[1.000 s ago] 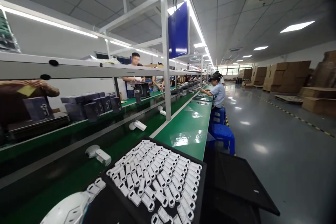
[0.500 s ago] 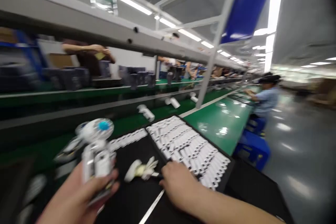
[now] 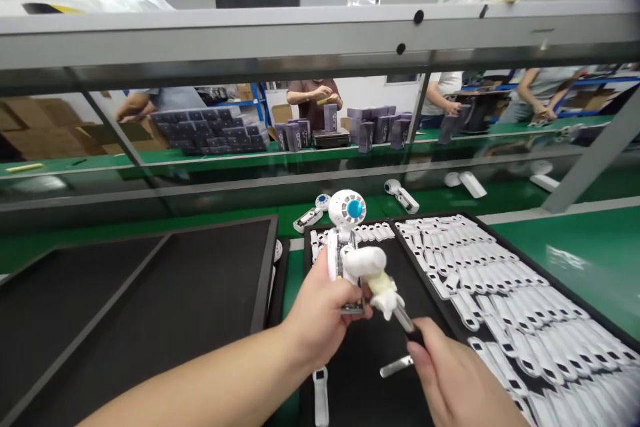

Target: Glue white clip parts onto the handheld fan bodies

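My left hand [image 3: 317,313] is wrapped round a white handheld device [image 3: 347,208] with a round head, a blue centre and an exposed-looking handle. In my right hand [image 3: 453,367] is the dark handle of a padded tool [image 3: 373,263], with a metal shaft and a white wrapped end bound in pale yellow. That soft end lies against or just in front of the device's handle; whether it touches, I cannot tell. Below the hands, a narrow metallic strip [image 3: 397,366] lies on the black tray [image 3: 373,390].
Many white elongated covers [image 3: 500,283] fill the right tray in rows. Another black tray [image 3: 150,320] lies at left. Behind are more round-headed devices [image 3: 403,197] on the green line, a grey rail [image 3: 250,37], and co-workers handling dark boxes [image 3: 210,130].
The view has swung left. My right hand has lifted the padded tool from the black tray and brought it to the device, which my left hand still holds.
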`<state>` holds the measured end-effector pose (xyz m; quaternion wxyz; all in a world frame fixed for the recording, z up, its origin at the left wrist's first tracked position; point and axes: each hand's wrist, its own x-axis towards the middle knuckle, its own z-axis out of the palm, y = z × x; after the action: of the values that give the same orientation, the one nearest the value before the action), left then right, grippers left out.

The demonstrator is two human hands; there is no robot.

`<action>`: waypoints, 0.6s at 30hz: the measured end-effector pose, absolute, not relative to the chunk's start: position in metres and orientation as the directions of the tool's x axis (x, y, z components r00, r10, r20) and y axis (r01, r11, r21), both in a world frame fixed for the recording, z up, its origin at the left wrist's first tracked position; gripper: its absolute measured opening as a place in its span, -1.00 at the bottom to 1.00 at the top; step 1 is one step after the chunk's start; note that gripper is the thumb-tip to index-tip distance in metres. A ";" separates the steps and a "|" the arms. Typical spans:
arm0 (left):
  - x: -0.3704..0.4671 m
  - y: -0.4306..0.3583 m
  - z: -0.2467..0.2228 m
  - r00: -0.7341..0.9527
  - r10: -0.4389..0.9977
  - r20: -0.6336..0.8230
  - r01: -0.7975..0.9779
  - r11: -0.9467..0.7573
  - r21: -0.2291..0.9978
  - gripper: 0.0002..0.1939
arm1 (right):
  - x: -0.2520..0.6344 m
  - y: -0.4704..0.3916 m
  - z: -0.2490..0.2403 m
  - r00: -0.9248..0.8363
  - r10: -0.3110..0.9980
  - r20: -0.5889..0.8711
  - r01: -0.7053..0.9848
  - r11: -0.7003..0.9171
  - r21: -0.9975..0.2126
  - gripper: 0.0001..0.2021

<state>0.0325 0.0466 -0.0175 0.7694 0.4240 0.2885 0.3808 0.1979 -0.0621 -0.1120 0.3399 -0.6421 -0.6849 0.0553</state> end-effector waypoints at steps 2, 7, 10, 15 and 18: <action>0.032 0.048 -0.018 0.563 0.820 -0.102 -0.347 0.347 0.872 -0.50 | 0.193 -0.062 -0.110 0.068 0.919 0.389 0.841 0.157 -0.518 -0.68; 0.029 0.054 -0.019 0.527 0.845 -0.095 -0.387 0.338 0.858 -0.55 | 0.214 -0.070 -0.112 0.079 0.909 0.410 0.871 0.137 -0.471 -0.72; 0.027 0.062 -0.021 0.481 0.861 -0.164 -0.328 0.350 0.877 -0.55 | 0.238 -0.064 -0.126 0.050 0.905 0.422 0.944 0.095 -0.316 -0.73; 0.026 0.105 -0.019 0.329 0.923 -0.198 -0.071 0.234 0.970 -0.58 | 0.257 -0.046 -0.134 0.062 0.940 0.334 0.994 -0.029 -0.102 -0.74; 0.011 0.148 -0.008 0.192 0.975 -0.110 0.025 0.108 0.994 -0.39 | 0.246 -0.036 -0.117 -0.002 0.958 0.288 0.999 0.016 -0.046 -0.78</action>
<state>0.0111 0.1478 -0.0082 0.5692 0.5214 0.4794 0.4176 0.2459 -0.0358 -0.1167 0.1199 -0.6960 -0.7027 -0.0861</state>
